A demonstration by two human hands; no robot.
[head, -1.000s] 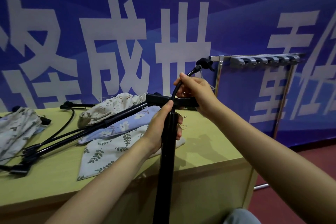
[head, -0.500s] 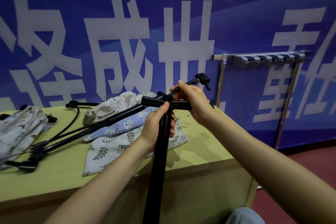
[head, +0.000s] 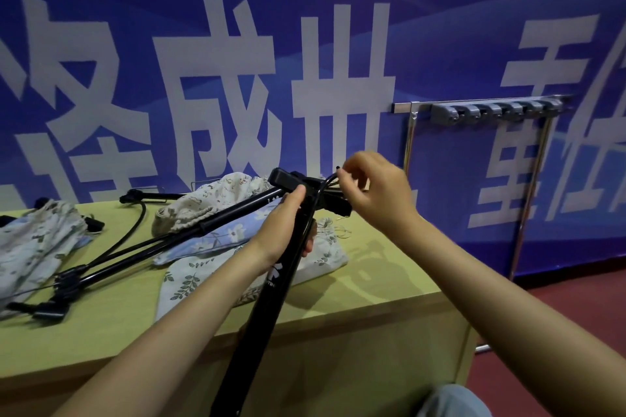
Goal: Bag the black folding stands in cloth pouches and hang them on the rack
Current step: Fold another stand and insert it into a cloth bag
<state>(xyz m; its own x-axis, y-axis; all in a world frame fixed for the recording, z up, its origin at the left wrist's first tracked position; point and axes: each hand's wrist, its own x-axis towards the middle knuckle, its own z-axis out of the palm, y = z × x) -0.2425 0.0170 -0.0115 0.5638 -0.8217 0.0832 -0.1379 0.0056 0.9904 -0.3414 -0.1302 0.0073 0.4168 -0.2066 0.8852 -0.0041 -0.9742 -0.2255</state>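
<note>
Head view shows the left hand (head: 283, 230) wrapped around the pole of a black folding stand (head: 267, 281), held tilted above the near edge of the yellow-green table (head: 389, 281). The right hand (head: 372, 193) pinches a thin black cord (head: 327, 181) at the stand's top. Flowered cloth pouches (head: 210, 267) lie on the table beneath; the metal rack (head: 491, 110) stands against the blue wall (head: 440, 44).

the scene was dim and bluish, lit softly from above. faint shadows of the arms fell on the yellow-green table (head: 389, 284). the wide lens bowed the banner (head: 237, 44) lettering near the edges. the right hand (head: 376, 193) was slightly motion-blurred; no glare showed.
</note>
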